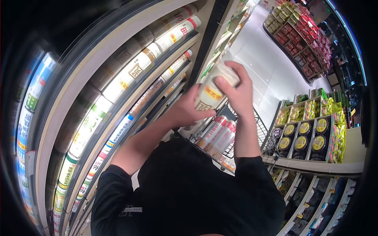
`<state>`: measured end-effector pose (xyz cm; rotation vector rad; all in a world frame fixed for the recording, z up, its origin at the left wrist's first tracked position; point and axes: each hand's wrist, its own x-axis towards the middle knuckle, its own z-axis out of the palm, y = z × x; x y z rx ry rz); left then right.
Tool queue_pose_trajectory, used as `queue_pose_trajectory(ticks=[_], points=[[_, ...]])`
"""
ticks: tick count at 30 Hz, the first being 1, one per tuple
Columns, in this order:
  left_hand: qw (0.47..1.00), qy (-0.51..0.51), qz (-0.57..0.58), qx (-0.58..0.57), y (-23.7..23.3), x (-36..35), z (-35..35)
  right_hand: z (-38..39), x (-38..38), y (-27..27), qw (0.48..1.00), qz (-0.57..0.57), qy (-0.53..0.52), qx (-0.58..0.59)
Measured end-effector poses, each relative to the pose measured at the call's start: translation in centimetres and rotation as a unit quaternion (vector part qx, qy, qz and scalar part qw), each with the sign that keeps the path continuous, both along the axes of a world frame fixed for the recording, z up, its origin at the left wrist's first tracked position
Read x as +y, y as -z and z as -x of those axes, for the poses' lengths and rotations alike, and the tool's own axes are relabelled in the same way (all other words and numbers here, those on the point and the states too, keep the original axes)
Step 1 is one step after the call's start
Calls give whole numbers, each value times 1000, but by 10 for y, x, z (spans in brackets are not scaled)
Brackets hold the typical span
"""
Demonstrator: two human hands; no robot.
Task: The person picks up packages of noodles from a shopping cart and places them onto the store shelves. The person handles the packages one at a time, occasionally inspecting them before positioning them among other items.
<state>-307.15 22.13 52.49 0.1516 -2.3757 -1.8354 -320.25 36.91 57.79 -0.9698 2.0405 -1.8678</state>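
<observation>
- The bottle [210, 91] was half covered by fingers, and its label was too blurry to read tbh.
- The left hand [184, 112] gripped its base and the right hand [237, 92] its top, above the cart [260, 131].
- Smooth cream cylinder; the cart was wire mesh.

A pale, glossy floor [260, 67] runs down the aisle under bright light. Close by, long shelves [118, 78] stand packed with bottles. A red-stocked rack [303, 39] stands far off, and a snack display stand [311, 133] is nearer.
</observation>
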Motion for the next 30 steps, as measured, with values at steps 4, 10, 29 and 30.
queue_pose_trajectory(ticks=[4, 10, 29, 30], points=[[977, -81, -191, 46, 1, -12, -18, -5, -27, 5, 977, 90, -142, -131], [881, -119, -454, 58, 15, -27, -29, -28, -5, 56, 943, -16, -220, -249], [909, -78, -397, 97, 15, -68, -66, -22, 26, 84, 899, 85, -257, -343], [900, -80, -415, 102, 8, -68, -74, -16, 22, 87, 902, 95, -256, -333]])
